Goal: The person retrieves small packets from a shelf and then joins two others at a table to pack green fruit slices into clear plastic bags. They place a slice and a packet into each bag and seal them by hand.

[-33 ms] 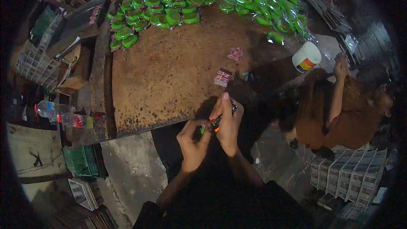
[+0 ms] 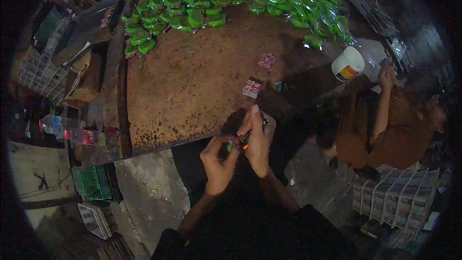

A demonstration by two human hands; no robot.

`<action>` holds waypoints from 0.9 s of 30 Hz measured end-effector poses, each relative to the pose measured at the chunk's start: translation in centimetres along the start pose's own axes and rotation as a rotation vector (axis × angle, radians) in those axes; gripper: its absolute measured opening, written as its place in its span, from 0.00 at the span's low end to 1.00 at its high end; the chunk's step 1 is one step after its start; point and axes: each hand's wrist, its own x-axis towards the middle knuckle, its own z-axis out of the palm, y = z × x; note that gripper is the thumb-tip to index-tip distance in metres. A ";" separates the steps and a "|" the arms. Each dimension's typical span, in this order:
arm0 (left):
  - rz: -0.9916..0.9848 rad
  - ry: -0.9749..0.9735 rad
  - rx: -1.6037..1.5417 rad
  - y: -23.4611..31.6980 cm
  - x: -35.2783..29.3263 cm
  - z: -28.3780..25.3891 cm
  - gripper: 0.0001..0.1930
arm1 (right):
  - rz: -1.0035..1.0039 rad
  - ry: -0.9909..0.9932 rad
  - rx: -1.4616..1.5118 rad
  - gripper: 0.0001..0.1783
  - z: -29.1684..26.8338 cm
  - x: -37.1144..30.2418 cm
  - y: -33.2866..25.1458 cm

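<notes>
Nearest, my left hand (image 2: 219,163) and right hand (image 2: 257,139) meet at the table's near edge, both pinched on one small item (image 2: 238,142) with green and orange parts; too small to identify. I judge it is held close for fine finger work.

On the rusty table (image 2: 192,86): two small printed packets (image 2: 252,87), within reach.

Far edge: heaped green discs (image 2: 192,7), some bagged in clear film, kept clear of the work spot.

Right: white tub (image 2: 347,63); another person's hand (image 2: 386,74) beside it.
</notes>
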 end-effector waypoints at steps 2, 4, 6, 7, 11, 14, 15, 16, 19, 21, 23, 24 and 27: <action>0.066 0.001 -0.001 -0.2 0.3 0.1 0.06 | -0.008 -0.013 -0.014 0.30 0.1 0.4 0.1; 0.135 -0.004 -0.031 -0.6 0.9 0.3 0.06 | 0.016 -0.003 0.013 0.30 0.2 0.9 0.2; 0.160 -0.014 0.009 -1.0 1.1 0.5 0.06 | 0.066 0.079 0.010 0.30 0.5 1.3 0.3; 0.165 -0.012 0.020 -1.1 1.0 0.5 0.06 | 0.073 0.077 0.014 0.30 0.6 1.4 0.5; 0.208 -0.068 0.046 -1.7 1.0 0.7 0.08 | 0.079 0.080 -0.060 0.30 -0.1 1.6 1.2; 0.145 -0.119 -0.029 -2.1 1.5 0.6 0.08 | 0.017 0.118 -0.045 0.28 -0.7 1.5 2.3; 0.065 -0.149 -0.135 -2.4 1.8 0.4 0.07 | 0.012 0.141 -0.011 0.25 -0.9 1.5 2.6; 0.003 -0.174 -0.262 -2.7 2.2 0.1 0.08 | 0.018 0.180 0.028 0.23 -1.0 1.6 2.9; -0.483 -0.501 -0.530 -3.8 3.5 -1.8 0.17 | -0.718 0.373 -0.385 0.23 -1.3 2.3 3.2; -0.664 -0.513 -0.664 -4.2 4.4 -2.8 0.23 | -0.589 0.362 -0.318 0.22 -1.8 2.9 2.8; -0.682 -0.554 -0.426 -4.8 7.7 -3.8 0.30 | -0.311 0.441 -0.075 0.21 -2.1 3.5 2.4; -0.599 -0.445 -0.232 -4.9 9.3 -4.3 0.29 | -0.167 0.546 0.119 0.21 -2.1 3.4 2.3; -0.474 0.049 -0.388 -6.1 17.3 -6.4 0.24 | -0.184 0.282 0.127 0.20 -2.8 3.6 1.8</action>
